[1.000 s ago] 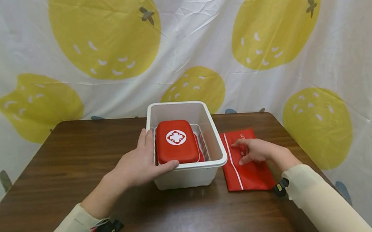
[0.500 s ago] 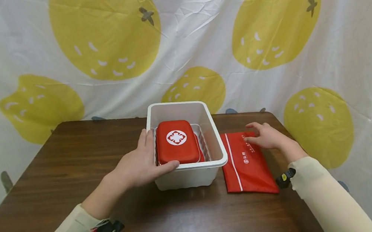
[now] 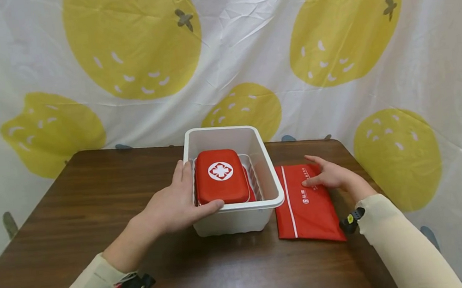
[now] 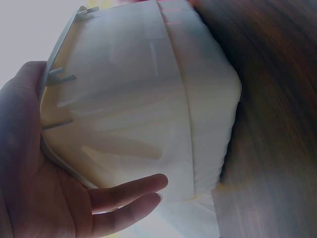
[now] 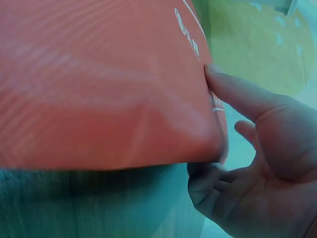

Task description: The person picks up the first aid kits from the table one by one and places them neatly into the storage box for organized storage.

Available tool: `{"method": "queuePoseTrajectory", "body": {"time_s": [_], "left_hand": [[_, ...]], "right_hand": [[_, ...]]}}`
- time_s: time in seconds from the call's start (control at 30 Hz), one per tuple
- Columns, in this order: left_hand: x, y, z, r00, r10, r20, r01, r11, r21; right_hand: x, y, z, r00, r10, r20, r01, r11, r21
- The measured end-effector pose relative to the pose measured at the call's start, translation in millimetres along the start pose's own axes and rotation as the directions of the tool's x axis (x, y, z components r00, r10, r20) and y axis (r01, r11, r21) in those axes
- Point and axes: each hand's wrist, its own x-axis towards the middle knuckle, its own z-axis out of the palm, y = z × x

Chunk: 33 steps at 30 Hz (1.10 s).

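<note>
A white plastic bin (image 3: 276, 190) stands mid-table, holding a red first-aid case (image 3: 222, 186) with a white cross emblem. My left hand (image 3: 170, 205) rests against its near left corner, thumb along the front rim and fingers extended along the left side. In the left wrist view, two fingers lie straight by the outer wall of the bin (image 4: 119, 79). Right of the bin lies a flat red pouch (image 3: 309, 215) with a white stripe and print. My right hand (image 3: 334, 175) grips its far right edge, thumb on top; the right wrist view shows other fingers curled beneath the pouch (image 5: 99, 89).
A clear ribbed tray (image 3: 251, 170) and another red item lie under the case inside the bin. The brown wooden table (image 3: 243, 272) ends at a curtain (image 3: 237, 36) with a lemon print behind it.
My right hand first shifted from the pouch's middle toward its far right edge, uncovering the print, then lowered slightly onto that edge. My left hand and the bin have stayed in place.
</note>
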Motion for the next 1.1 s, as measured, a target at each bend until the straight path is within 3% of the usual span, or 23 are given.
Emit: {"method": "queuePoseTrajectory", "body": {"time_s": [0.2, 0.4, 0.67, 1.1], "left_hand": [[0.1, 0.5, -0.3, 1.0, -0.008, 0.011, 0.008, 1.0, 0.004], [-0.8, 0.9, -0.5, 1.0, -0.009, 0.012, 0.009, 1.0, 0.004], [0.0, 0.5, -0.3, 1.0, -0.002, 0.007, 0.002, 1.0, 0.007], [0.3, 0.7, -0.4, 1.0, -0.004, 0.007, 0.004, 1.0, 0.015]], "right_hand": [[-1.2, 6, 4, 1.0, -0.011, -0.015, 0.013, 0.989, 0.144], [-1.5, 14, 9, 1.0, -0.006, -0.028, 0.015, 0.935, 0.355], [0.6, 22, 12, 1.0, 0.007, -0.02, 0.001, 0.922, 0.386], [-2.3, 12, 10, 0.996, 0.026, -0.082, 0.023, 0.836, 0.548]]}}
